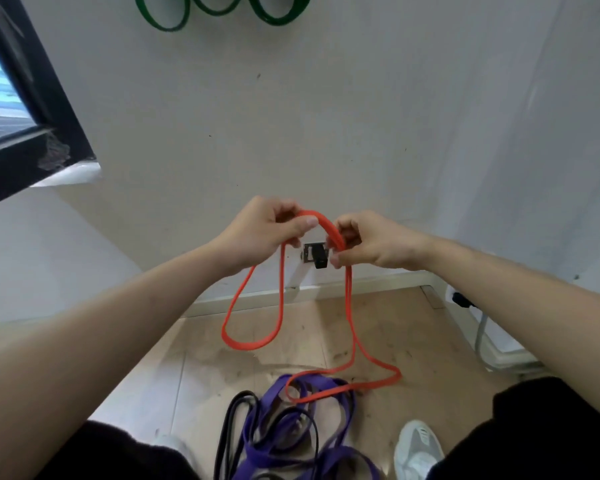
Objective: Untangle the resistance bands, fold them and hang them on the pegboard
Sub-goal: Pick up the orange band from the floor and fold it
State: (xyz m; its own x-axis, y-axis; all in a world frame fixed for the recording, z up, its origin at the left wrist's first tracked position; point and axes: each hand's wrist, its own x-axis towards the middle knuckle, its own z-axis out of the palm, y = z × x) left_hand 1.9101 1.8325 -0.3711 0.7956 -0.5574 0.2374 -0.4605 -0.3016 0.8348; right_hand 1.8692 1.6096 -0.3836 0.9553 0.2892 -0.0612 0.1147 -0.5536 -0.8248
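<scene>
I hold an orange resistance band (282,296) up in front of the wall. My left hand (262,233) pinches it at the top left and my right hand (374,245) grips several strands at the top right. One loop hangs free below my left hand. A longer loop trails down to the floor and lies over the purple band (274,441). A black band (232,424) is tangled with the purple one on the floor between my feet. A green band (219,8) hangs in loops high on the wall; what holds it is cut off by the frame.
A dark-framed window (32,109) is at the upper left. A wall socket with a black plug (317,256) sits low on the wall behind my hands. A second plug and grey cable (478,327) are at the right. My white shoe (418,448) stands on the wooden floor.
</scene>
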